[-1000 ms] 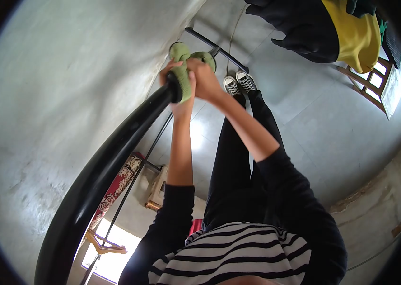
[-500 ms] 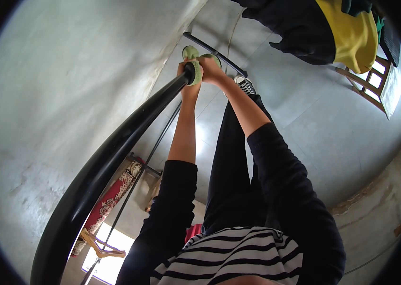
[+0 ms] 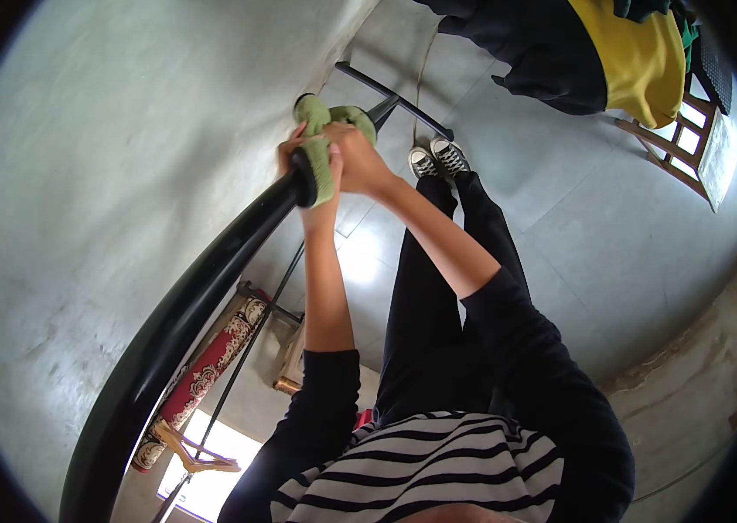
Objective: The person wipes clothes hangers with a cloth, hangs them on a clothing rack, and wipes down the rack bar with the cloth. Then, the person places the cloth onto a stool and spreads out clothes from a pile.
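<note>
A thick black rail curves up from the lower left, part of a metal rack. Around its upper part lies a green cloth, with folds standing out above and to the right of my hands. My left hand wraps round the cloth on the left side, its fingers partly hidden behind it. Beside it and touching it, my right hand is closed on the cloth, its fingertips hidden in the folds.
Dark and yellow garments hang at the top right, near a wooden frame. A rolled red patterned rug and a wooden hanger are at the lower left. The rack's black foot rests on the grey floor.
Both hands and the green cloth have moved down and left along the rail, closer to me. More of the cloth shows, and both shoes are now visible.
</note>
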The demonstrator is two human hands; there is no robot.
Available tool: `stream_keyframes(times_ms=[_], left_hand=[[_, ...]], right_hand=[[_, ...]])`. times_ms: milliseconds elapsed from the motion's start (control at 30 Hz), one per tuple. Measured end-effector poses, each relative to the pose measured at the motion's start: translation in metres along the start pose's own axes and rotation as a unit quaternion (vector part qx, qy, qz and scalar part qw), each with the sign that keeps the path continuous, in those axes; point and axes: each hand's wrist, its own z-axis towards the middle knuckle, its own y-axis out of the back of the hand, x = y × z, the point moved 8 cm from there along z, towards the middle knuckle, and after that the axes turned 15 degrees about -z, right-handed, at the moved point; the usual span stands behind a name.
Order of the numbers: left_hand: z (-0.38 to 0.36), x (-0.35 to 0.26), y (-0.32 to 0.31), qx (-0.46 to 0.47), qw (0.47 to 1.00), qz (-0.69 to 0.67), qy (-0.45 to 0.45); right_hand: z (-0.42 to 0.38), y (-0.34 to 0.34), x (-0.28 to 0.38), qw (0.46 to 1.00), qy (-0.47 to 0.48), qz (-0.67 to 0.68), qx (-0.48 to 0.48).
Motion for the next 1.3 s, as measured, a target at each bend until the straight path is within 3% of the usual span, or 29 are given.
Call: stream_keyframes(times_ms=[133, 233, 333, 400, 533, 633, 733, 833, 900, 1000, 1100, 1167, 1300], left_hand=[[-0.013, 0.094, -0.026, -0.003, 0.993, -0.03, 0.113], [-0.011, 0.113, -0.036, -0.037, 0.994, -0.05, 0.085], [-0.021, 0.117, -0.03, -0.085, 0.988, -0.079, 0.097], [-0.023, 0.106, -0.017, -0.114, 0.99, 0.0, 0.086], [-0.013, 0.019, 0.003, -0.115, 0.99, -0.005, 0.082], [-0.004, -0.029, 0.018, -0.101, 0.991, -0.075, -0.039], [0.002, -0.028, 0.013, -0.043, 0.995, -0.063, -0.071], [-0.007, 0.031, -0.005, -0.034, 0.999, -0.009, 0.007], [-0.016, 0.088, -0.016, -0.072, 0.992, -0.039, 0.096], [-0.018, 0.129, -0.023, -0.101, 0.99, -0.044, 0.09], [-0.022, 0.115, -0.019, -0.128, 0.986, -0.058, 0.093], [-0.02, 0.082, -0.013, -0.131, 0.989, -0.002, 0.075], [-0.011, 0.012, 0.003, -0.114, 0.988, -0.066, 0.078]], right_hand=[[-0.022, -0.024, -0.091, 0.989, -0.111, -0.038, 0.087], [-0.016, -0.037, -0.119, 0.965, -0.103, -0.096, 0.221], [-0.015, -0.037, -0.116, 0.963, -0.078, -0.09, 0.241], [-0.017, -0.042, -0.106, 0.963, -0.078, -0.103, 0.235], [-0.004, -0.008, -0.019, 0.995, 0.036, -0.04, 0.088], [0.002, -0.001, 0.023, 1.0, 0.007, -0.007, 0.026], [0.001, -0.003, 0.018, 1.0, -0.014, -0.027, 0.002], [-0.007, -0.009, -0.03, 0.998, -0.039, -0.054, -0.003], [-0.015, -0.026, -0.075, 0.99, -0.078, -0.069, 0.093], [-0.018, -0.039, -0.108, 0.976, -0.11, -0.067, 0.174], [-0.021, -0.04, -0.102, 0.979, -0.12, -0.044, 0.16], [-0.013, -0.027, -0.076, 0.993, -0.068, -0.023, 0.095], [-0.001, -0.005, -0.011, 0.998, -0.045, -0.02, 0.026]])
